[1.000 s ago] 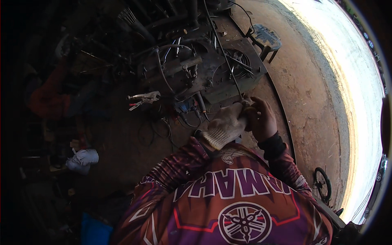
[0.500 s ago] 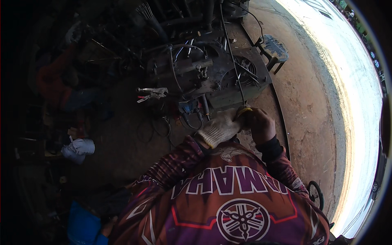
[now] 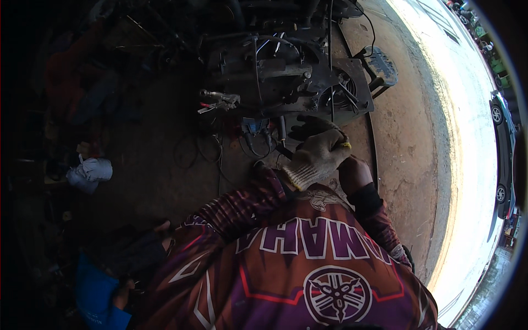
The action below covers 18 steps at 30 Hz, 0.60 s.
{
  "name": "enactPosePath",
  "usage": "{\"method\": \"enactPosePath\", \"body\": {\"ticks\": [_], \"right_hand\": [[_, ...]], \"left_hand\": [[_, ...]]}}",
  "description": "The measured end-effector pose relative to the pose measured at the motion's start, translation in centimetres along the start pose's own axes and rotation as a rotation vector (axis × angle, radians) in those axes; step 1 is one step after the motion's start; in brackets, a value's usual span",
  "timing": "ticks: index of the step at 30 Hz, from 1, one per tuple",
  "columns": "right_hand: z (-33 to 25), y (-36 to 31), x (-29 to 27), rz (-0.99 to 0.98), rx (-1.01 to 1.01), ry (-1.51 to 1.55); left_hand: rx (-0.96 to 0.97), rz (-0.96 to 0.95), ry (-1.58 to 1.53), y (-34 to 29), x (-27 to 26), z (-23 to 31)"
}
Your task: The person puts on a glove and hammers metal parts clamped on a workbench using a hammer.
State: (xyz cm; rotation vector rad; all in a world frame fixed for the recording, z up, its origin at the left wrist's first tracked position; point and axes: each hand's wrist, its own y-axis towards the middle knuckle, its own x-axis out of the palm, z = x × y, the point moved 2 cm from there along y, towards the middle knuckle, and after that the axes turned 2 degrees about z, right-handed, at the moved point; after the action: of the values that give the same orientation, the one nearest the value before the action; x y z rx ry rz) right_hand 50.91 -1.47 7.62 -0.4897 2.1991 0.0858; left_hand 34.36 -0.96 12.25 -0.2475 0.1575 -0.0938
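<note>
My left hand (image 3: 314, 160) wears a cream knitted work glove with a yellow-edged cuff. Its fingers are closed round a second work glove (image 3: 309, 127), whose dark fingers stick out toward the bench. A yellow-edged opening (image 3: 346, 146) shows beside the gloved fingers. Close below that edge is my bare right hand (image 3: 355, 174), its fingers curled and partly hidden behind the left glove. What the right fingers grip, if anything, cannot be made out.
Ahead stands a dark metal workbench (image 3: 360, 91) with locking pliers (image 3: 220, 101) at its left end. A blue machine (image 3: 255, 126) with cables sits below. A worn stool (image 3: 381, 66) is behind right. People in red (image 3: 66, 82) and blue (image 3: 96, 291) are at left.
My view has shifted, so the bench sits slightly higher and further right. My hands have moved slightly apart, and the second glove's dark fingers now show above the left hand.
</note>
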Motion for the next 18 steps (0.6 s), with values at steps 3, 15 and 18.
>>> {"method": "enactPosePath", "body": {"ticks": [3, 15, 18], "right_hand": [[3.1, 0.8, 2.9, -0.026, -0.055, -0.126], [-1.7, 4.3, 0.1, 0.045, 0.308, 1.784], [2.5, 6.4, -4.2, 0.356, -0.023, 1.351]], "left_hand": [[0.368, 0.087, -0.107, -0.1, -0.1, 0.5], [0.529, -0.262, 0.404, 0.5, -3.5, 1.2], [0.475, -0.501, 0.768, 0.5, -3.1, 0.1]]}}
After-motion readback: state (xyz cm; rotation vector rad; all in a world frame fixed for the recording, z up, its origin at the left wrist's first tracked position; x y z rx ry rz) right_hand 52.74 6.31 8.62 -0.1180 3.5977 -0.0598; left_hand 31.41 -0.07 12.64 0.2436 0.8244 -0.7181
